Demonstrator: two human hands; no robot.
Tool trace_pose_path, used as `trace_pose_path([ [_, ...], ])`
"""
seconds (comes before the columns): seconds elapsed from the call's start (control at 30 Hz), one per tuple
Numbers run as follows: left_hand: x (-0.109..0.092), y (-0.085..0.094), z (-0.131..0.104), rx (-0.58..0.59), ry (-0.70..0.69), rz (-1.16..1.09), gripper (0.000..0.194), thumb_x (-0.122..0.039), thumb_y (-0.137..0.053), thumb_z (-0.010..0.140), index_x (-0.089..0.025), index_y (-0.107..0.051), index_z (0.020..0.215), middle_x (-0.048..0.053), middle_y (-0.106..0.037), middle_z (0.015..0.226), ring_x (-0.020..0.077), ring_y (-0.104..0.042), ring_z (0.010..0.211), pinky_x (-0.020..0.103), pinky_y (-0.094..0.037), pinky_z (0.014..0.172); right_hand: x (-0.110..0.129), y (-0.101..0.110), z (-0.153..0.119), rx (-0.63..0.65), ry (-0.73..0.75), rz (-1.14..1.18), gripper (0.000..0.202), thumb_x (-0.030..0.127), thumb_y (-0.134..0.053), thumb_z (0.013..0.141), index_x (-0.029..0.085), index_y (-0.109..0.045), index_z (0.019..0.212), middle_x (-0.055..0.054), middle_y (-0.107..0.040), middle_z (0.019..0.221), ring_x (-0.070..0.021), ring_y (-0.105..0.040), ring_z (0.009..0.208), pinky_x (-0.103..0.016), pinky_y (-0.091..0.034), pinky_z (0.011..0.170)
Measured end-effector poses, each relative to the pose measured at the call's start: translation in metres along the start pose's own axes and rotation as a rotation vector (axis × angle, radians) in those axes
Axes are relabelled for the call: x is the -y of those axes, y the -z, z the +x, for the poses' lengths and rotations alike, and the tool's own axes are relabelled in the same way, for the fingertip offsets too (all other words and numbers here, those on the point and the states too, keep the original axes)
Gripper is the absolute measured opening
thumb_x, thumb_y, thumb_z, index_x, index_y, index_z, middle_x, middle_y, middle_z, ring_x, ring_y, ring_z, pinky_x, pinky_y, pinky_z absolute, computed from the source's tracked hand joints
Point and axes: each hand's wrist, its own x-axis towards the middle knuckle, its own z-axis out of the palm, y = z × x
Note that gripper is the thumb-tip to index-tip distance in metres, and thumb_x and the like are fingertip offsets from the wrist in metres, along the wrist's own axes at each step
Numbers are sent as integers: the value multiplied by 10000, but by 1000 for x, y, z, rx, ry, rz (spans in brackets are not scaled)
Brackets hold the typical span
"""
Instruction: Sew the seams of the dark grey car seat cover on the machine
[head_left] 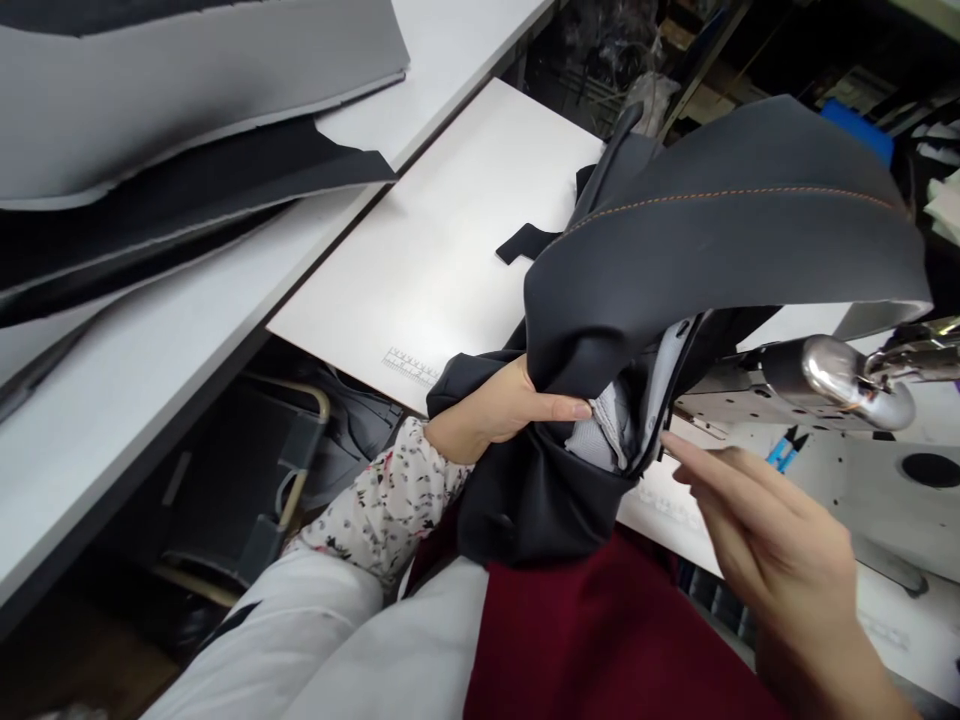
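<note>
A dark grey leather-like cover (720,245) with orange stitching is bunched up in front of me. My left hand (499,405) grips a fold of it, thumb on top, beside a patch of light grey fabric backing (600,435). A pale strip with small holes (664,375) runs along the opened edge. On the right, my right hand (772,520) is loosely open, slightly blurred, one fingertip at that edge. The cover's upper part arches over the arm of a sewing machine (772,385) and hides some of it.
Grey and black cut panels (187,110) lie on the white table (172,370) to the left. A white board with printed ruler marks (405,270) bears the work. Blue-handled snips (787,450) lie by the machine. A folding chair (240,480) stands below.
</note>
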Motion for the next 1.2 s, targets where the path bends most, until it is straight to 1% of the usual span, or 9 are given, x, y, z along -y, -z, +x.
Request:
trace_pose_path([
  [0.07, -1, -2, -1, 3, 7, -11, 529, -225, -970, 572, -164, -763, 1055, 64, -795, 1059, 261, -736, 1007, 385, -582, 937, 8, 2, 20, 74, 149, -77, 524, 28, -543, 986, 242, -567, 1463, -22, -640, 933, -123, -611, 798, -254, -480, 740],
  [0.1, -2, -2, -2, 5, 10, -16, 522, -228, -971, 570, -164, -764, 1045, 61, -796, 1041, 261, -739, 992, 386, -584, 929, 10, 2, 27, 93, 192, -127, 517, 19, -540, 984, 211, -563, 1464, -27, -639, 931, -129, -598, 795, -262, -473, 736],
  [0.23, -3, -4, -3, -5, 25, -28, 518, -233, -976, 563, -169, -765, 1032, 59, -798, 1027, 269, -740, 997, 386, -589, 918, 12, 2, 39, 119, 252, -275, 438, 34, -545, 986, 155, -599, 1404, -31, -643, 889, -160, -594, 779, -305, -468, 726],
  [0.33, -2, -3, -2, -8, 23, -25, 537, -231, -981, 555, -166, -765, 1043, 62, -797, 1034, 267, -740, 995, 387, -591, 914, 13, 3, 38, 132, 266, -302, 421, 58, -535, 1000, 152, -594, 1406, -33, -651, 890, -173, -594, 784, -322, -467, 732],
  [0.5, -1, 0, -1, 17, 2, -31, 535, -212, -978, 577, -173, -765, 1067, 53, -795, 1048, 248, -736, 996, 375, -589, 922, 16, 5, 38, 119, 262, -274, 431, 29, -544, 993, 137, -596, 1407, -38, -634, 900, -165, -559, 805, -310, -449, 753],
  [0.73, -2, -2, -2, 26, -10, -54, 495, -197, -971, 590, -167, -767, 1040, 40, -793, 993, 228, -739, 953, 360, -592, 912, 18, 6, 39, 130, 277, -297, 444, 21, -530, 992, 138, -588, 1416, -42, -641, 900, -179, -553, 808, -323, -445, 742],
  [0.83, -3, -3, -2, 15, -3, -33, 487, -207, -967, 587, -161, -767, 1029, 49, -794, 999, 241, -740, 964, 364, -597, 907, 18, 5, 40, 137, 285, -315, 450, 27, -529, 989, 133, -581, 1423, -45, -649, 897, -193, -563, 810, -338, -447, 736],
  [1.0, -2, -2, -2, -2, 3, -7, 542, -231, -977, 563, -168, -765, 1057, 61, -795, 1057, 271, -733, 1036, 387, -583, 940, 20, 6, 41, 144, 293, -339, 502, -23, -530, 953, 121, -574, 1433, -46, -654, 880, -199, -554, 784, -352, -442, 730],
  [1.2, -2, -2, -2, -3, -6, 2, 533, -235, -972, 572, -173, -766, 1061, 56, -795, 1068, 274, -729, 1055, 391, -576, 954, 18, 6, 37, 180, 312, -377, 567, -15, -544, 946, 109, -513, 1499, -59, -658, 902, -214, -532, 791, -372, -442, 752],
])
